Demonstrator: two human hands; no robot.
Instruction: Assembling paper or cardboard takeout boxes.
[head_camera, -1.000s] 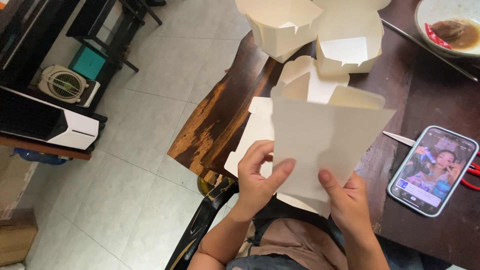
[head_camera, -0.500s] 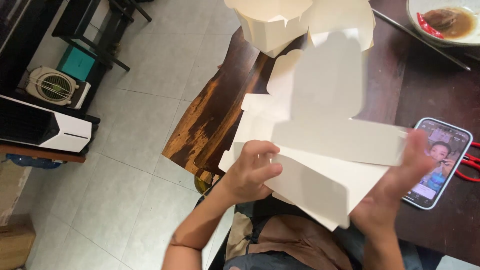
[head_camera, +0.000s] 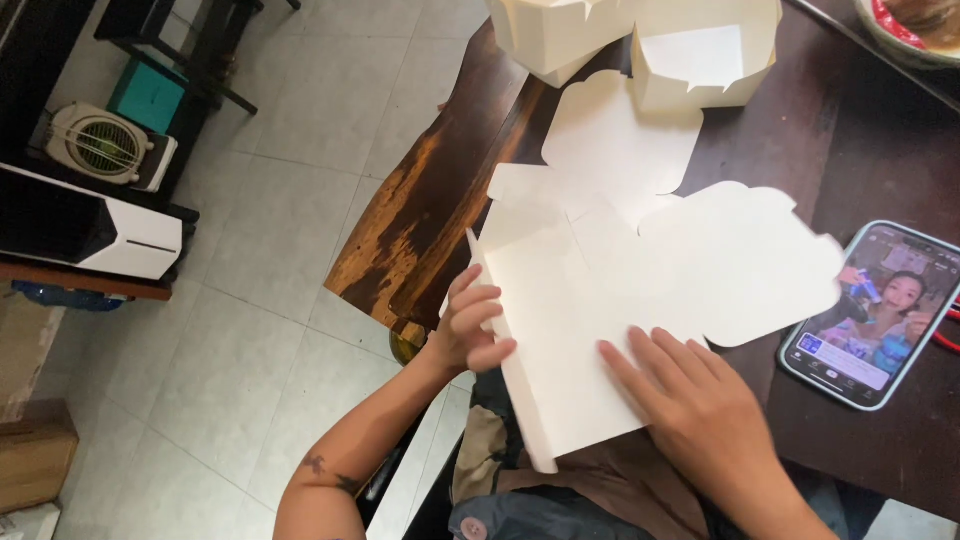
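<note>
We see a flat, unfolded cream cardboard box blank (head_camera: 610, 330) lying over the near edge of the dark wooden table (head_camera: 440, 210), its near end hanging past that edge. Our left hand (head_camera: 470, 330) curls loosely around its left flap; our right hand (head_camera: 700, 405) presses flat and open on top, gripping nothing. The blank looks light, thin, easily creased, so edges and fold lines seem the best holds.

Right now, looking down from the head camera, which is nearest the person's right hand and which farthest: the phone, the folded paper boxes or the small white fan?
From the right hand:
1. Phone, on the table just to its right.
2. Folded paper boxes, at the table's far edge.
3. Small white fan, across the floor, far left.
</note>
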